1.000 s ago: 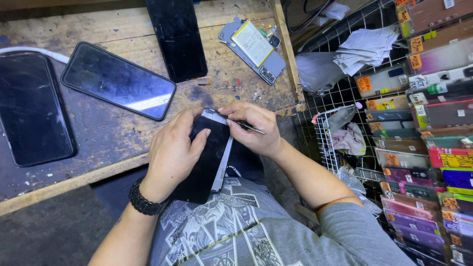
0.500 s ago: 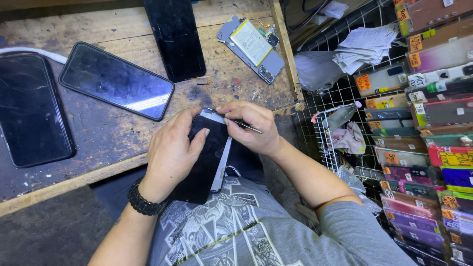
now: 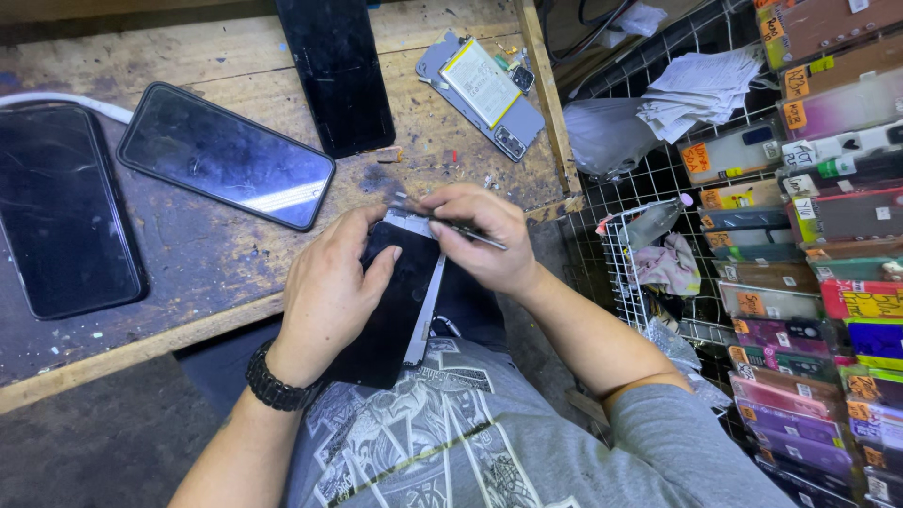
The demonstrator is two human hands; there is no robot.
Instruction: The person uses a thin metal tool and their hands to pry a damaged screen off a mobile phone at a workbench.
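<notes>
1 head cam, looks down, close-up.

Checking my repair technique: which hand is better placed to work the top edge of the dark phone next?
Probably the right hand: it holds the thin metal tool at the dark flat phone's top edge, while the left hand steadies its body.

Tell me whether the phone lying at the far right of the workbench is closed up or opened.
Opened. The phone lies with its back cover off, its pale battery and camera modules exposed, on the wooden workbench.
</notes>
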